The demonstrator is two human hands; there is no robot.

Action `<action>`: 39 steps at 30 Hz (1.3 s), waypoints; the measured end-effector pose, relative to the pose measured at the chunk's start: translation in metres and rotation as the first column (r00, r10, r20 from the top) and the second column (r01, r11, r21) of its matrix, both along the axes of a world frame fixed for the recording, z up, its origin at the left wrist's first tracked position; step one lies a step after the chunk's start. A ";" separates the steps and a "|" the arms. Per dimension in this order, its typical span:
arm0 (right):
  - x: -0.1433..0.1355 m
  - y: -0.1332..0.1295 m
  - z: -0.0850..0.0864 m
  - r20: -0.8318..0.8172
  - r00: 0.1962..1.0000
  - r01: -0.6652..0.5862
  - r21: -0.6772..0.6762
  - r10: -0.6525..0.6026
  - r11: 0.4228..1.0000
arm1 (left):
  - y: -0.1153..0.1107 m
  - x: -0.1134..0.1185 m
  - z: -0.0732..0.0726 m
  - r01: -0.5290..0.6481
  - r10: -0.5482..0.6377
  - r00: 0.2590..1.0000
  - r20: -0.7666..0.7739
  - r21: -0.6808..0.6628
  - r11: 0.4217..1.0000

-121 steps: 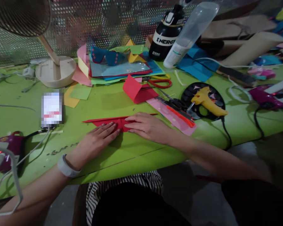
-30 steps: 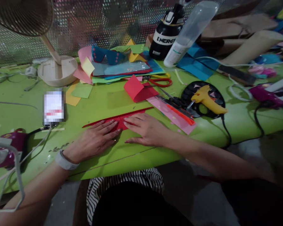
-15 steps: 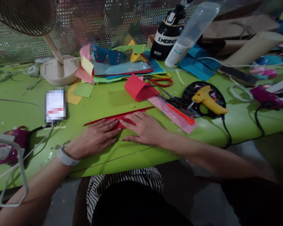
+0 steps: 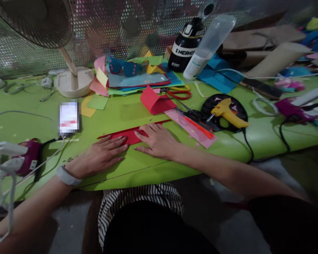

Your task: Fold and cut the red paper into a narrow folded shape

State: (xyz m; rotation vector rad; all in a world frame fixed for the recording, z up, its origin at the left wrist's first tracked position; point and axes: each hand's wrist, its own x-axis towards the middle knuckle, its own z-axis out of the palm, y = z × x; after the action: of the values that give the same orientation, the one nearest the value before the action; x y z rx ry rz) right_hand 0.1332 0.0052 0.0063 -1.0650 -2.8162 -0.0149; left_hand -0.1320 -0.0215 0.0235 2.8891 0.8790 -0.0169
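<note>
A narrow strip of folded red paper (image 4: 134, 137) lies flat near the table's front edge, its far edge slightly raised. My left hand (image 4: 103, 152) rests palm down with fingers stretched over its left end. Over the right part lies my right hand (image 4: 159, 141), also flat, thumb spread away from the fingers. The middle of the strip shows between the hands; the rest is partly hidden under them. Just beyond stands another folded piece of red paper (image 4: 155, 101), bent up at its left side.
Right of the strip are a pink paper strip (image 4: 201, 135), an orange cutter (image 4: 201, 127) and a yellow glue gun (image 4: 229, 113) on a black tray. Scissors (image 4: 178, 93), a black bottle (image 4: 184, 51), a fan (image 4: 74, 81) and a phone (image 4: 69, 117) stand or lie farther back.
My hands have moved apart along the red strip, the left one toward the left, so more of the paper's middle shows. The camera view has shifted slightly.
</note>
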 end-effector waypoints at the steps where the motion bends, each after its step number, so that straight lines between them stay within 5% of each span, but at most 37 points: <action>1: 0.001 0.001 0.003 -0.011 1.000 -0.005 -0.023 0.005 1.000 | -0.001 -0.002 0.001 -0.005 0.005 1.000 0.002 0.001 1.000; 4: 0.003 0.008 0.016 -0.096 0.995 0.004 -0.159 -0.020 0.987 | -0.002 -0.003 0.001 -0.005 0.005 1.000 -0.008 -0.003 1.000; 7: -0.002 0.017 0.031 -0.121 0.965 0.172 -0.371 -0.231 0.913 | -0.001 -0.003 -0.001 0.005 -0.005 1.000 0.005 0.002 1.000; 9: -0.009 0.023 0.037 -0.039 0.941 0.250 -0.595 -0.337 0.764 | 0.000 -0.005 -0.005 0.008 -0.009 1.000 0.026 0.011 1.000; 12: -0.023 0.031 0.038 0.036 0.935 0.208 -0.861 -0.353 0.464 | 0.001 -0.007 -0.008 0.013 -0.014 0.999 0.050 0.019 1.000; 14: -0.031 0.035 0.035 0.046 0.932 0.186 -0.913 -0.359 0.364 | 0.001 -0.007 -0.008 0.012 -0.013 0.999 0.048 0.022 1.000; 24: -0.023 0.045 0.033 0.086 0.932 0.182 -0.951 -0.352 0.251 | -0.001 -0.004 -0.004 -0.002 0.002 1.000 0.024 0.026 1.000; 35: -0.003 0.050 0.015 0.056 0.922 0.143 -0.969 -0.384 0.201 | -0.002 -0.006 -0.004 -0.010 0.010 1.000 -0.008 0.007 1.000; 39: -0.001 0.049 0.016 0.029 0.927 0.112 -0.972 -0.374 0.204 | -0.005 0.006 0.003 -0.052 0.052 0.995 0.086 0.007 0.999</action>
State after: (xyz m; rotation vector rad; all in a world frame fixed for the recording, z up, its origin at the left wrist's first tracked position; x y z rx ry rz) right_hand 0.1319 0.0542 0.0219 -1.5069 -2.1575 1.9479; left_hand -0.1255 -0.0268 0.0267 2.8506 0.9409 0.1157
